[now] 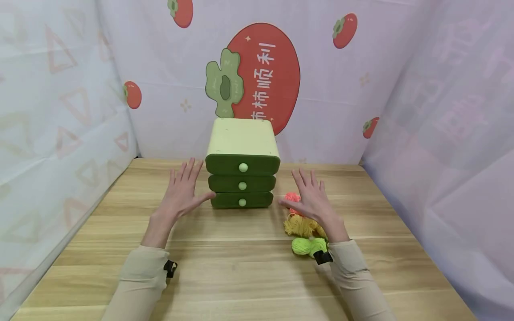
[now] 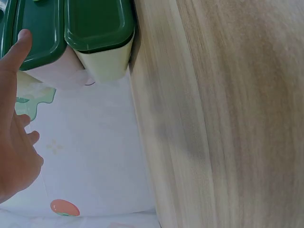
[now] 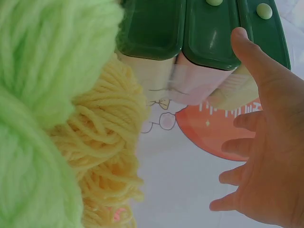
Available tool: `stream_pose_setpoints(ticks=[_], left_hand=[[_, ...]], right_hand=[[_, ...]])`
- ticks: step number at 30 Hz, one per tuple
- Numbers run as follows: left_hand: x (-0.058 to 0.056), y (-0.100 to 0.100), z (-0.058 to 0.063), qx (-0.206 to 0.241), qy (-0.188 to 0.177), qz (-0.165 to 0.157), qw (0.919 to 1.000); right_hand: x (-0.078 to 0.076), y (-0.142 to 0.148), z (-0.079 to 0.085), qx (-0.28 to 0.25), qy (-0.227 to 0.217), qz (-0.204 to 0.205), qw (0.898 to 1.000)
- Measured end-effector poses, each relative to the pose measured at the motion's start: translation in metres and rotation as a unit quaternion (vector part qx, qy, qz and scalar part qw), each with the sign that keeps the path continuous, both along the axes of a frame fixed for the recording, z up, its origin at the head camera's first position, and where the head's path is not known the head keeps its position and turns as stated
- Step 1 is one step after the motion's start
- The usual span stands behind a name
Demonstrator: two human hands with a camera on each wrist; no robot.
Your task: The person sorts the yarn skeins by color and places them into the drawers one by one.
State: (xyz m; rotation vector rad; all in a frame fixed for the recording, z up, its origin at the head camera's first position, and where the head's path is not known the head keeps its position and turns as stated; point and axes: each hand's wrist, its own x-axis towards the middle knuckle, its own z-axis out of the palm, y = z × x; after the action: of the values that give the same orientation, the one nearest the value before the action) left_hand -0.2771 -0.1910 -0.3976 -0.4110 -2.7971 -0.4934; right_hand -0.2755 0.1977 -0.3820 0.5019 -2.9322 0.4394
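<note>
A small chest of three drawers (image 1: 242, 165) stands at the back of the table, with dark green fronts, round pale knobs and a cream top. To its left my left hand (image 1: 181, 191) hovers with fingers spread, holding nothing. On the other side my right hand (image 1: 313, 198) is likewise spread and holds nothing, above a row of yarn. That row has a coral skein (image 1: 293, 196), partly hidden by the hand, then a yellow skein (image 1: 299, 225) and a bright green skein (image 1: 302, 246) nearest me. All three drawers look pushed in.
The wooden table (image 1: 241, 272) runs up to a white backdrop (image 1: 321, 111) printed with red persimmons, right behind the chest. Fabric walls close off the left and right sides. A black strap (image 1: 170, 268) sits at the left sleeve, another (image 1: 322, 257) at the right.
</note>
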Motion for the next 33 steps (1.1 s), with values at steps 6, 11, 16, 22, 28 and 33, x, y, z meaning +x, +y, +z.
stream_pose_setpoints(ticks=[6,11,16,22,28,33], left_hand=[[-0.003,-0.002,0.001,0.009,0.014,-0.006,0.9998],[-0.004,-0.003,0.001,0.032,0.028,-0.013,0.999],[-0.004,-0.003,0.002,0.057,0.046,-0.021,0.9971],[-0.004,-0.001,0.005,0.081,0.075,-0.03,0.9935],[-0.002,0.001,0.009,0.111,0.089,-0.038,0.9892],[-0.001,0.005,0.011,0.137,0.099,-0.047,0.9846]], right_hand=[[-0.002,0.0,0.0,0.001,0.016,0.01,1.0],[-0.002,0.0,0.002,-0.003,0.046,0.023,0.999],[-0.003,-0.002,0.003,-0.014,0.08,0.032,0.996],[-0.006,-0.006,0.003,-0.047,0.14,0.042,0.988],[-0.005,-0.013,0.008,-0.085,0.228,0.069,0.967],[-0.004,-0.022,0.013,-0.112,0.278,0.087,0.95]])
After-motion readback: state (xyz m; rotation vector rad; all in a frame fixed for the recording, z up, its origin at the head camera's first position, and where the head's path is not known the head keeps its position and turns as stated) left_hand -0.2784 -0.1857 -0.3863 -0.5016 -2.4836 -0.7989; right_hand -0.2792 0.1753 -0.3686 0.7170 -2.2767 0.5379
